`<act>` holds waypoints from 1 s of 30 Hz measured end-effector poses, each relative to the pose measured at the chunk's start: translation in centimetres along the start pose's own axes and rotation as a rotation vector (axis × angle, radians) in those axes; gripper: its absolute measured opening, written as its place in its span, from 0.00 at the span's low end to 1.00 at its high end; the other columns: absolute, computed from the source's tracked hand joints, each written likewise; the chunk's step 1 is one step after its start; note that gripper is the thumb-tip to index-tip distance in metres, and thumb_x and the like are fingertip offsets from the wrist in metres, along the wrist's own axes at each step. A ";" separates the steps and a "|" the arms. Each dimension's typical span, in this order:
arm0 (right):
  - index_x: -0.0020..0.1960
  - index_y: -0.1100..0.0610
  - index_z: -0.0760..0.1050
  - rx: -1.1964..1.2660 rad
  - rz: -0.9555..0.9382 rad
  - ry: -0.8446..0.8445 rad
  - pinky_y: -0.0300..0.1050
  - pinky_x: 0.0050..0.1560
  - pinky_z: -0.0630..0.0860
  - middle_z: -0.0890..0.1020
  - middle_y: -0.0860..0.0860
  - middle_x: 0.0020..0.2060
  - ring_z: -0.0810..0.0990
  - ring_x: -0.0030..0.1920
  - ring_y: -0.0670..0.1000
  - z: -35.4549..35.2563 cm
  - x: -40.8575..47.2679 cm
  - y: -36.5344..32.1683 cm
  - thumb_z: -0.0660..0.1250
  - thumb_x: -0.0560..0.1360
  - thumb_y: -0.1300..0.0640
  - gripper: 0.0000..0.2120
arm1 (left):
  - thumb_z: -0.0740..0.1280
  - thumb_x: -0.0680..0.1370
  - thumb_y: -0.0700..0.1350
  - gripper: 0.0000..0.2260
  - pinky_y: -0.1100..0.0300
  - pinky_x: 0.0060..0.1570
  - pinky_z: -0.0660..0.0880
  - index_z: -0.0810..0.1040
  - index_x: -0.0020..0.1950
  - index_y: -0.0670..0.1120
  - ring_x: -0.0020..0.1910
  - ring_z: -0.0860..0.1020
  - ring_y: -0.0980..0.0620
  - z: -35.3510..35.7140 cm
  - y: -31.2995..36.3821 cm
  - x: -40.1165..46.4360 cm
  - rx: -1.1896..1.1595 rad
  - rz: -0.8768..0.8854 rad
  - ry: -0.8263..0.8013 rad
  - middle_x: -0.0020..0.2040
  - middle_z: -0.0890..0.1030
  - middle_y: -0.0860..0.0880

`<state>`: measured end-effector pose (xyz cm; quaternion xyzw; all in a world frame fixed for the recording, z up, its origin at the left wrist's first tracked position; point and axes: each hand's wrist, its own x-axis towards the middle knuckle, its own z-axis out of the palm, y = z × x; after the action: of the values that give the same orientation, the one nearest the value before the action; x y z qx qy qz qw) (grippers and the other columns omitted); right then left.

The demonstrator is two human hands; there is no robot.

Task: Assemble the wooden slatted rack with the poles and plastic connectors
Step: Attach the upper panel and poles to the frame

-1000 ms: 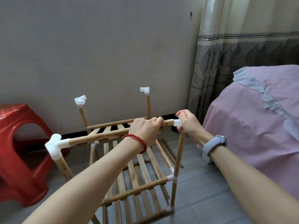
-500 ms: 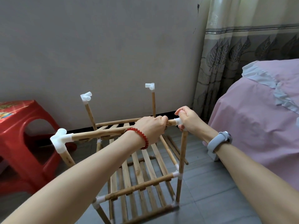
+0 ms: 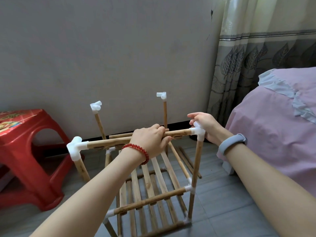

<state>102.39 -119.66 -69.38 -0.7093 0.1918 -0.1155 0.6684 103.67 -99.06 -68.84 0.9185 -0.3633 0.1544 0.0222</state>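
Note:
The wooden rack [image 3: 150,200] stands on the floor, its slatted shelves low down and four upright poles rising. My left hand [image 3: 150,139] grips the near top pole [image 3: 106,142], which runs from a white connector [image 3: 76,146] at the left to a white corner connector [image 3: 198,131] at the right. My right hand [image 3: 205,124] rests behind that right connector with its fingers loosened and extended. Two far uprights carry white connectors, the left one [image 3: 95,105] and the right one [image 3: 162,95], with nothing joined between them.
A red plastic stool [image 3: 29,151] stands at the left. A bed with a pink cover [image 3: 277,127] fills the right, beside a patterned curtain [image 3: 256,53]. Loose wooden poles [image 3: 186,156] lie on the grey tile floor behind the rack. The wall is just beyond.
My right hand has loosened from gripping the right corner connector, its fingers now spread. The left hand has kept its grip on the top pole.

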 end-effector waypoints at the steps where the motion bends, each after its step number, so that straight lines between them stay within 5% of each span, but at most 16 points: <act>1: 0.56 0.61 0.73 -0.032 0.013 -0.020 0.41 0.33 0.71 0.73 0.53 0.33 0.71 0.32 0.48 0.2 0.3 -0.4 0.49 0.77 0.67 0.16 | 0.52 0.79 0.60 0.17 0.60 0.33 0.64 0.73 0.55 0.51 0.38 0.71 0.54 0.1 0.1 0.0 -0.016 -0.010 0.019 0.43 0.67 0.57; 4: 0.53 0.60 0.72 -0.159 0.054 -0.066 0.41 0.33 0.69 0.70 0.52 0.30 0.68 0.29 0.47 0.6 1.1 -1.1 0.47 0.76 0.69 0.17 | 0.54 0.79 0.61 0.16 0.62 0.31 0.60 0.76 0.55 0.54 0.37 0.74 0.54 0.6 0.3 -0.4 -0.054 -0.057 0.146 0.42 0.70 0.58; 10: 0.41 0.52 0.72 -0.366 -0.077 0.020 0.49 0.51 0.74 0.75 0.53 0.40 0.74 0.44 0.53 1.2 1.4 -0.2 0.53 0.74 0.70 0.16 | 0.59 0.78 0.57 0.14 0.61 0.32 0.59 0.79 0.52 0.52 0.40 0.79 0.51 1.3 1.2 -0.7 -0.031 -0.099 0.273 0.46 0.78 0.54; 20: 0.44 0.53 0.72 -0.526 -0.241 0.124 0.42 0.39 0.67 0.75 0.51 0.41 0.74 0.47 0.54 1.8 1.0 0.4 0.54 0.74 0.68 0.13 | 0.56 0.79 0.58 0.14 0.61 0.33 0.62 0.77 0.51 0.52 0.39 0.77 0.53 1.6 1.2 -0.7 -0.038 -0.103 0.237 0.44 0.77 0.54; 25: 0.54 0.54 0.75 -0.966 -0.576 0.407 0.48 0.54 0.59 0.79 0.50 0.48 0.73 0.54 0.55 3.9 -3.0 0.7 0.57 0.74 0.64 0.13 | 0.54 0.77 0.63 0.20 0.59 0.49 0.64 0.73 0.61 0.54 0.51 0.73 0.53 0.2 -0.2 -1.4 -0.075 -0.019 0.083 0.52 0.77 0.54; 28: 0.54 0.53 0.77 -0.953 -0.816 0.237 0.52 0.60 0.59 0.81 0.49 0.47 0.75 0.53 0.54 7.1 -6.0 1.1 0.58 0.76 0.59 0.11 | 0.54 0.74 0.67 0.25 0.54 0.60 0.62 0.68 0.66 0.56 0.59 0.71 0.52 -1.5 -4.0 -3.2 0.000 -0.051 0.014 0.59 0.75 0.54; 30: 0.56 0.51 0.75 -0.955 -0.806 0.082 0.56 0.65 0.54 0.80 0.48 0.50 0.73 0.56 0.52 9.5 -7.1 1.3 0.55 0.79 0.54 0.12 | 0.56 0.73 0.67 0.27 0.49 0.66 0.57 0.65 0.68 0.57 0.64 0.68 0.52 -2.5 -7.5 -4.6 0.069 -0.118 -0.064 0.64 0.72 0.55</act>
<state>99.81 -108.08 -70.72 -0.9413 -0.0347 -0.2873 0.1738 104.89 -90.11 -67.35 0.9429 -0.3037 0.1360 -0.0121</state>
